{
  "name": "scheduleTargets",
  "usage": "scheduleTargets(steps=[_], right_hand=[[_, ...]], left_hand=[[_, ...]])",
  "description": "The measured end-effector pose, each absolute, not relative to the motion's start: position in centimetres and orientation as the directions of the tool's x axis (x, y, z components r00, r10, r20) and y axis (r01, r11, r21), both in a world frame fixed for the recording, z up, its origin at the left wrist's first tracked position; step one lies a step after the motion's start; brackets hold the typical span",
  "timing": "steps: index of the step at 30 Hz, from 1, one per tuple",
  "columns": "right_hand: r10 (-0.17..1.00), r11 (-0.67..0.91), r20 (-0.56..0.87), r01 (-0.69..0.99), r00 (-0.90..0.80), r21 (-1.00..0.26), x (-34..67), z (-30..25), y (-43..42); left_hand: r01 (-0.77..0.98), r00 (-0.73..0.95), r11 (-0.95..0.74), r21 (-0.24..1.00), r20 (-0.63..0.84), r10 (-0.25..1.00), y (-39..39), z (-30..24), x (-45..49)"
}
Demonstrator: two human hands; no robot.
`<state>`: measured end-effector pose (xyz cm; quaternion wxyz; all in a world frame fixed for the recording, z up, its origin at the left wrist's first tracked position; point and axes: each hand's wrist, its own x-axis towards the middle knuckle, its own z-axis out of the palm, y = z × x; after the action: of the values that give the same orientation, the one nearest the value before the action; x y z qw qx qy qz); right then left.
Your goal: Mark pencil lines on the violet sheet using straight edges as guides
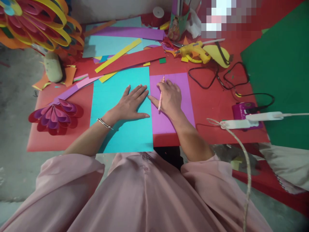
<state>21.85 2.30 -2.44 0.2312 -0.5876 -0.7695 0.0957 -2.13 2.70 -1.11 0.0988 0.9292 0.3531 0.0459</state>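
My left hand [132, 103] lies flat on a turquoise paper sheet [120, 137], its fingers spread and pointing to the right. A silver bangle [104, 123] circles that wrist. On a purple paper sheet [163, 125], just right of the turquoise one, rests my right hand [172, 96]. Its fingers are curled, with a pink patterned pencil [160, 96] held between thumb and index finger. The right thumb reaches toward the edge where the two sheets meet. The turquoise sheet extends slightly past the table's front edge.
Paper strips, including a red strip [135, 59], lie at the back of the red table [210, 132]. A yellow glue gun [195, 51] and its cord lie right. A paper-petal flower [54, 116] sits left. A white cable [246, 161] hangs from the purple power strip [241, 109].
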Motion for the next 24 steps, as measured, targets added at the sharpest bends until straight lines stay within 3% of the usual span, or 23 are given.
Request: scheduleTargets(steps=[24], right_hand=[[0.951, 0.283, 0.241, 0.862, -0.194, -0.421, 21.58, -2.53, 2.34]], left_hand=[[0.617, 0.772, -0.76, 0.203, 0.032, 0.635, 2.9, -0.89, -2.5]])
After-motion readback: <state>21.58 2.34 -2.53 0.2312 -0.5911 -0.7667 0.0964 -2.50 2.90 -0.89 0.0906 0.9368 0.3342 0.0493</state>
